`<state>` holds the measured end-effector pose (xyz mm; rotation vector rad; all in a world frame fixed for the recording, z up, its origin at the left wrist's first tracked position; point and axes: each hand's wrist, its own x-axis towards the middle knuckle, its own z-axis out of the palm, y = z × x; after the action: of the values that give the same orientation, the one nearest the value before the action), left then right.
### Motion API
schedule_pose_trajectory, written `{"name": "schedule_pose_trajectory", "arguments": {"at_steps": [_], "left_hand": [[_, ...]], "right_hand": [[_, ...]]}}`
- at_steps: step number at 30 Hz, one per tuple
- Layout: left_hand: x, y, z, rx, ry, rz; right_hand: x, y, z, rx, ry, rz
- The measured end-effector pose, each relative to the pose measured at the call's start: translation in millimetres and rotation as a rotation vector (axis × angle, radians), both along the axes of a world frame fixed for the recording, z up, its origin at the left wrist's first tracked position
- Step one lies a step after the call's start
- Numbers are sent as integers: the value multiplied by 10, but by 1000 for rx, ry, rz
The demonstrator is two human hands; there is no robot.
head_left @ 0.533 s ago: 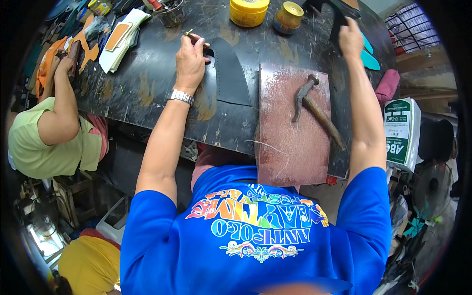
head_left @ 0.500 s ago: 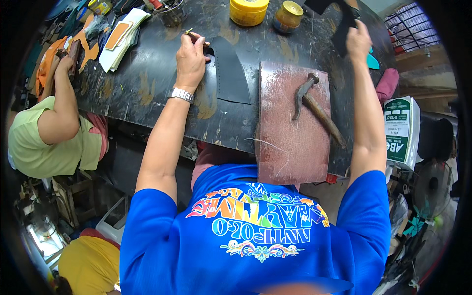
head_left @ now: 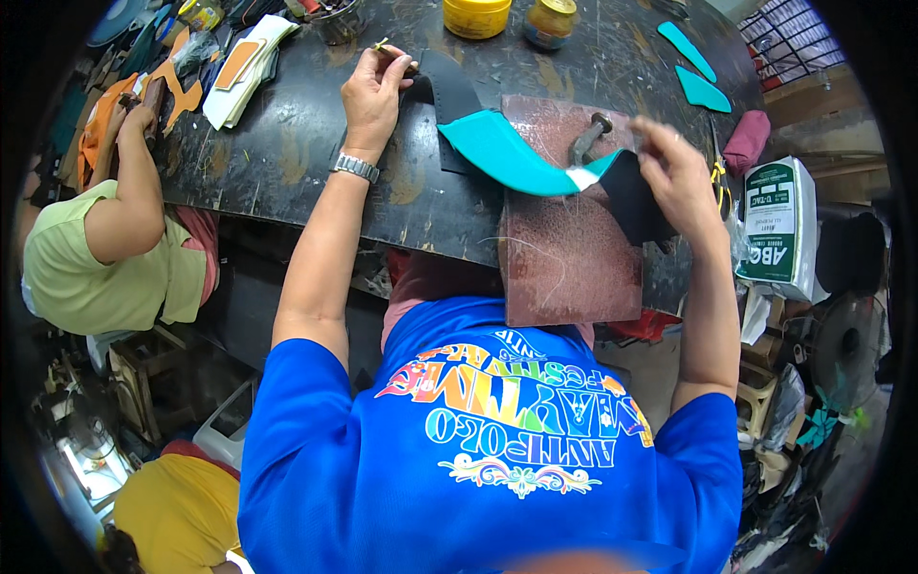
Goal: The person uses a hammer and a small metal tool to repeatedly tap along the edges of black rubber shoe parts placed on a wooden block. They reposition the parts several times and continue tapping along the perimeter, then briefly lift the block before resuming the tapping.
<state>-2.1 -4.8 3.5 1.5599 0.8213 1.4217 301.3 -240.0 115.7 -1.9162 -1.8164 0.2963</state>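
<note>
One dark table (head_left: 258, 158) carries a brown board (head_left: 574, 268) beneath a curved turquoise-and-black piece (head_left: 516, 163), its black end at the right hand (head_left: 683, 182), whose blurred grip cannot be told, while the left hand (head_left: 371, 99) pinches a thin stick (head_left: 411, 70).

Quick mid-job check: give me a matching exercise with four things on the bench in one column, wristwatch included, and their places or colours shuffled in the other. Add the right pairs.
Things:
1. Hammer
2. Metal-banded wristwatch
3. Curved panel nearest the right hand
4. Yellow tub

Places or colours:
A. Beside a jar on the far part of the black table
B. Teal, with a black end
C. Over the reddish-brown board, partly hidden
D. Around the left wrist

Right pairs: 1-C, 2-D, 3-B, 4-A.
</note>
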Motion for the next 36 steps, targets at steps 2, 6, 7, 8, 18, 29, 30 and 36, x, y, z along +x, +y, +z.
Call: {"name": "schedule_pose_trajectory", "arguments": {"at_steps": [2, 6, 7, 8, 18, 29, 30, 36], "left_hand": [[32, -106, 115, 109, 79, -11], [112, -353, 368, 374, 207, -36], [120, -386, 405, 406, 202, -68], [114, -392, 432, 429, 212, -72], [45, -496, 654, 423, -539, -131], [-527, -1474, 802, -260, -200, -746], [-518, -1595, 845, -153, -65, -741], [-135, -2039, 1076, 174, 536, -798]], "right_hand": [[-108, 187, 127, 176, -100, 50], [-535, 756, 53, 213, 195, 166], [-653, 922, -16, 242, 254, 223], [-741, 1100, -66, 160, 341, 241], [-669, 1910, -510, -38, 88, 87], [-461, 1094, 62, 29, 247, 347], [-426, 890, 120, -44, 299, 353], [-375, 8, -18, -257, 525, 103]]}}
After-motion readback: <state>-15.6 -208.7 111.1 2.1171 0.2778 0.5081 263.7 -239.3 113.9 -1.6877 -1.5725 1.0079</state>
